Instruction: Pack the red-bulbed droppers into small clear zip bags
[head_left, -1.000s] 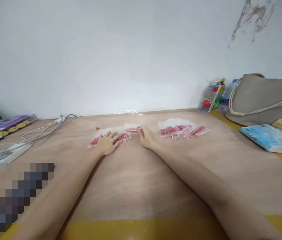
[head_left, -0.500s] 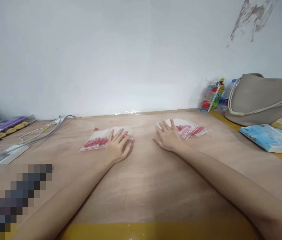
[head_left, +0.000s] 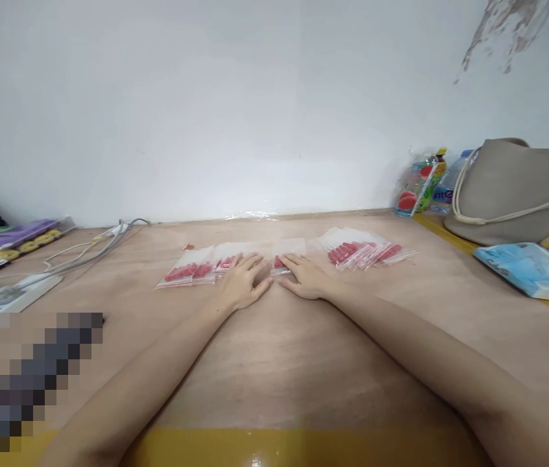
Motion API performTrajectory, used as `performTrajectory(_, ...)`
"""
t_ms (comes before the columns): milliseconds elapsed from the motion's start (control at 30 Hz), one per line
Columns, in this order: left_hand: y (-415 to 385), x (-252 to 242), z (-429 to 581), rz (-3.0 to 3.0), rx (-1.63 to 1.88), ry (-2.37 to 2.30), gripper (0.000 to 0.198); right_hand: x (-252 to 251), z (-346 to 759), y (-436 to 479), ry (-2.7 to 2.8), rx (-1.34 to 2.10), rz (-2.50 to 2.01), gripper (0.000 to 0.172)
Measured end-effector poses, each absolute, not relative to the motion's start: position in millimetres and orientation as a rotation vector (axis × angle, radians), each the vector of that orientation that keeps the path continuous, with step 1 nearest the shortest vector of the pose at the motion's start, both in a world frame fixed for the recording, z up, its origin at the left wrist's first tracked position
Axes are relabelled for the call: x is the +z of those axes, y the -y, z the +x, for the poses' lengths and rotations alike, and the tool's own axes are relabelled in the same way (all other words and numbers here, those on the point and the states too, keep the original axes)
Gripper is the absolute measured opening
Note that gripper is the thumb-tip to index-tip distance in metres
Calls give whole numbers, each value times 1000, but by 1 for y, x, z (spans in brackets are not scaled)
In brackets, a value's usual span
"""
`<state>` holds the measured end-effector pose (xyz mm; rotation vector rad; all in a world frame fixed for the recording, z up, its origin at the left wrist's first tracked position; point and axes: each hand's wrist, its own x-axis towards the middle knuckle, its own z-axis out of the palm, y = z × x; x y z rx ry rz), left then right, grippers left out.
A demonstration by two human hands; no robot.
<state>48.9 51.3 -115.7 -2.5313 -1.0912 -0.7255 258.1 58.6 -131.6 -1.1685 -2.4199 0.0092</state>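
My left hand (head_left: 244,281) lies palm down with fingers stretched out, over the right end of an overlapping row of small clear plastic bags (head_left: 189,267) with red contents. Just right of the middle, my right hand (head_left: 305,275) rests flat, its fingertips on a single clear bag (head_left: 290,246) that also holds something red. Its fingers partly hide that bag. To the right of this hand, a fanned pile of similar bags (head_left: 352,250) lies on the wooden table (head_left: 255,363). What the red contents are I cannot make out.
At the right stand drink bottles (head_left: 418,188), a grey bag with a cord (head_left: 512,188) and a blue-and-white packet (head_left: 527,269). Cables (head_left: 94,250) and a white power strip (head_left: 26,295) lie at the left, near purple and yellow packages (head_left: 21,240). A white wall (head_left: 206,117) closes the back.
My right hand has moved left from the fanned pile, and a single bag now lies under its fingertips. My left hand has shifted slightly right. The view has shifted a little.
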Motion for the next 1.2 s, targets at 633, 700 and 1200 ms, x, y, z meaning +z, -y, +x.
performTrajectory(633,-65,-117,70,-2498,-652,715,24,-130,307,-54,2276,-670,-938,18)
performTrajectory(700,-63,-117,70,-2490,-675,702,21,-129,306,-54,2291,-698,-935,21)
performTrajectory(1200,-62,-114,72,-2446,-637,531,22,-124,307,-48,2307,-768,-889,23)
